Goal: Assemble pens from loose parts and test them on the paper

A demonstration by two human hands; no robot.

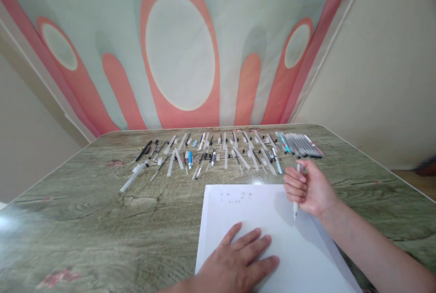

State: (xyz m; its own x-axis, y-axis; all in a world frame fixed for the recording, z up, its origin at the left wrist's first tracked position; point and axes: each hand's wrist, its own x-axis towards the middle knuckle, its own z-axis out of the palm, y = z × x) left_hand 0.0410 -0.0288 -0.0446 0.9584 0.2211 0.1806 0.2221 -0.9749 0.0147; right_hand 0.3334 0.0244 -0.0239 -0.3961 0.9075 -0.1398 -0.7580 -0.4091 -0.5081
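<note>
A white sheet of paper (299, 256) lies in front of me, with a few small handwritten marks near its top left. My left hand (238, 261) rests flat on the sheet, fingers spread. Above the paper's right side, my right hand (308, 188) is closed in a fist around a pale pen (295, 210). The pen stands nearly upright with its tip down, over the sheet; whether the tip touches the paper I cannot tell. The thumb is at the pen's upper end.
Beyond the paper, two rows of pen parts spread across the wood-patterned table (85, 220): clear barrels, dark refills and caps. Among them lies a blue pen piece (190, 159). Several pens (299, 145) lie side by side at the right. A patterned backdrop (231, 20) stands behind the table.
</note>
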